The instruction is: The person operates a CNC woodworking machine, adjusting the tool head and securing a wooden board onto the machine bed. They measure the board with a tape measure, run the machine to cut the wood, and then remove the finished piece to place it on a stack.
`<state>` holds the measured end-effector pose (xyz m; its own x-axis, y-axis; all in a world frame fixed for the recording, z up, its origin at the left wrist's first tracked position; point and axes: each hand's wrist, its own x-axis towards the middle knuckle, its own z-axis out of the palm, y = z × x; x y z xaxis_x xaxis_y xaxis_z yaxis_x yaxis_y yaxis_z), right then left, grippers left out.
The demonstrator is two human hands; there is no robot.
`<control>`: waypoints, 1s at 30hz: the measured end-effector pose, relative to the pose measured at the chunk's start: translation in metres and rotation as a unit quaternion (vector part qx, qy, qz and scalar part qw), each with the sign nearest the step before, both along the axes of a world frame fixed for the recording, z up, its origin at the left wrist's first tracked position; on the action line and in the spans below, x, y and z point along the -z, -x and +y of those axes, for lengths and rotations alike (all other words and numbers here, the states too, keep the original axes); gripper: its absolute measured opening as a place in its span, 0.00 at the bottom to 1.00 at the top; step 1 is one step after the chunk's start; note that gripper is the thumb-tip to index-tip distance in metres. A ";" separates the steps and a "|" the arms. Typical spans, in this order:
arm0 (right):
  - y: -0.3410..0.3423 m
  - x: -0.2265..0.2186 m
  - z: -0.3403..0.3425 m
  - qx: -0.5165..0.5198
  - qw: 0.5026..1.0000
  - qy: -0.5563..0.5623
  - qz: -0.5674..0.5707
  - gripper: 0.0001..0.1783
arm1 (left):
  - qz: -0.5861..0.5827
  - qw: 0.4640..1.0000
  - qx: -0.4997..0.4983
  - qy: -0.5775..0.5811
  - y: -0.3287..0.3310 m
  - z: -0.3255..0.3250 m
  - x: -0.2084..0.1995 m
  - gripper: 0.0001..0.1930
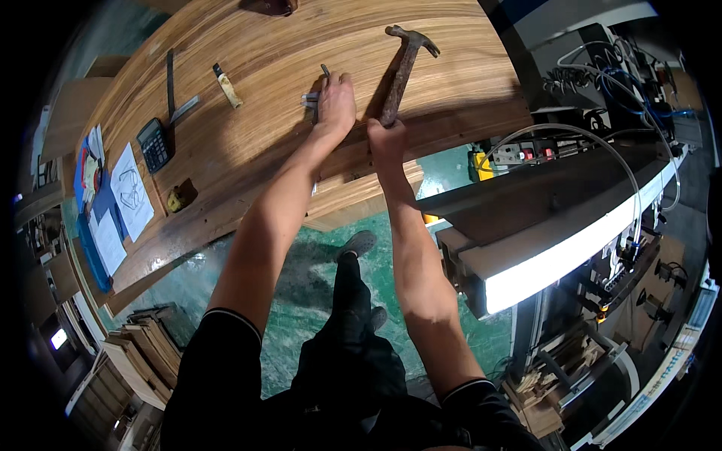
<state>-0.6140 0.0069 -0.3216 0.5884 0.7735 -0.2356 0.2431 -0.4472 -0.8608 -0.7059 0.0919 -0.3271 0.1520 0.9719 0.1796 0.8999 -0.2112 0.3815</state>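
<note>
My left hand [336, 105] is closed over a grey metal tool [309, 99] at the wooden tabletop. My palm and fingers hide most of that tool, so its exact kind cannot be made out; a thin dark end shows beyond my fingertips. Just to the right, my right hand [387, 139] grips the lower end of the handle of a claw hammer [401, 79]. The hammer points away from me, its worn brown handle slanting up to a metal head at the far end.
On the wooden table [256, 150] lie a calculator [153, 145], a dark ruler-like strip [171, 83], a taped-handled tool [227, 86], a small yellow object [176, 199] and a paper drawing [131, 192]. Machinery with a lit panel [560, 263] and hoses stands at right. Wooden boards [139, 361] lean lower left.
</note>
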 end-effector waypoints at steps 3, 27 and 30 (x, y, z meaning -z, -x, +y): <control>0.009 -0.033 -0.003 -0.008 0.993 -0.077 0.084 0.11 | 0.011 0.998 0.046 -0.030 0.018 -0.030 -0.012 0.11; -0.139 -0.115 -0.376 -0.369 0.896 0.222 -0.108 0.17 | 0.256 0.957 0.058 -0.123 0.074 0.028 0.063 0.21; -0.157 -0.120 -0.412 -0.344 0.892 0.275 -0.103 0.16 | 0.355 0.931 0.060 -0.059 0.075 0.038 0.055 0.20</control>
<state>-0.4572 -0.4050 -0.2017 0.0936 0.7689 -0.6325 0.7501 -0.4722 -0.4630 -0.7806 0.1301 -0.3818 0.3792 0.9202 0.0969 0.8835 -0.3290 -0.3335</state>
